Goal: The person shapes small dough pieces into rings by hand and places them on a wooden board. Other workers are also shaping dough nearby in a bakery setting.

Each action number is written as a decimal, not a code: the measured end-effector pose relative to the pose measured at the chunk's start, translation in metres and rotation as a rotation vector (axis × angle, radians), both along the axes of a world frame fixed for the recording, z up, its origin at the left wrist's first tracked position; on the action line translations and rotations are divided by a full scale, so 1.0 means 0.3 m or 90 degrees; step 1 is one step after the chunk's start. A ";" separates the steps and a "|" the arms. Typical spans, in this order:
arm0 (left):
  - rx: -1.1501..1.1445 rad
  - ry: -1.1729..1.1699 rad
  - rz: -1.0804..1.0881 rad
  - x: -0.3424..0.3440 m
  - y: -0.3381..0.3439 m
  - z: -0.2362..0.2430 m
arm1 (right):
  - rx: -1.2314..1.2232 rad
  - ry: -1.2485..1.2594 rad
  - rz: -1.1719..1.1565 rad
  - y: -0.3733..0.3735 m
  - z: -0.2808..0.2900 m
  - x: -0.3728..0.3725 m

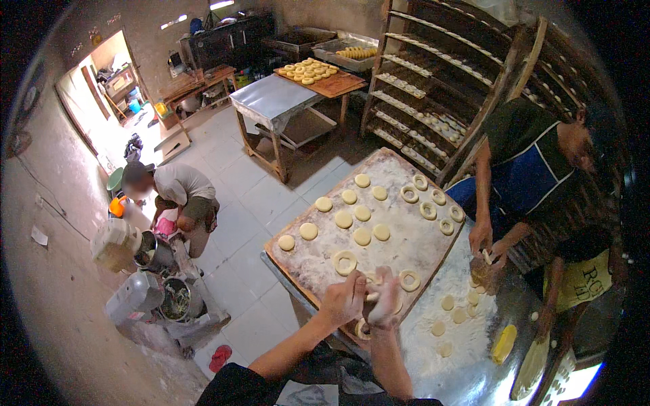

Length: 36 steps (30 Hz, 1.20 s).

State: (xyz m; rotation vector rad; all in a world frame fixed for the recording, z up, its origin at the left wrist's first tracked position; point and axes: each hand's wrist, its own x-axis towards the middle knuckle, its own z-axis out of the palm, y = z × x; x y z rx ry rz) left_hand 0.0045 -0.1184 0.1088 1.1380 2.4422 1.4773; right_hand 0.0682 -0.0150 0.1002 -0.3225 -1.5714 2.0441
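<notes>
Both my hands meet over the near edge of a floured wooden board [399, 254]. My left hand [344, 299] has its fingers curled around one side of a dough ring [372, 296], and my right hand [385, 301] grips the other side. The fingers cover much of that ring. Close by on the board lie a dough ring [344, 263] to the left, another ring [409, 280] to the right and a third ring [363, 329] below my hands. Several flat round dough discs [343, 219] are spread farther back, with more rings [428, 211] at the far right corner.
At my right a co-worker in a blue apron [518, 179] handles dough over the floured metal table [420, 358]. A yellow object [504, 344] lies there. Behind stands a tray rack [440, 88]. Another person [183, 193] bends by the mixers [139, 298] at left. A metal-topped table [271, 101] stands farther back.
</notes>
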 end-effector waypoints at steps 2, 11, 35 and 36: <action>-0.004 -0.042 0.025 -0.037 -0.014 0.010 | 0.445 -0.088 -0.069 -0.005 -0.008 -0.026; 0.011 -0.104 0.067 -0.116 -0.071 -0.004 | 0.325 -0.129 0.120 -0.044 0.039 -0.131; -0.379 0.073 0.084 -0.260 -0.183 -0.163 | 0.846 -0.538 -0.026 -0.100 -0.036 -0.134; -0.397 0.080 0.097 -0.254 -0.187 -0.165 | 0.811 -0.542 -0.016 -0.092 -0.029 -0.105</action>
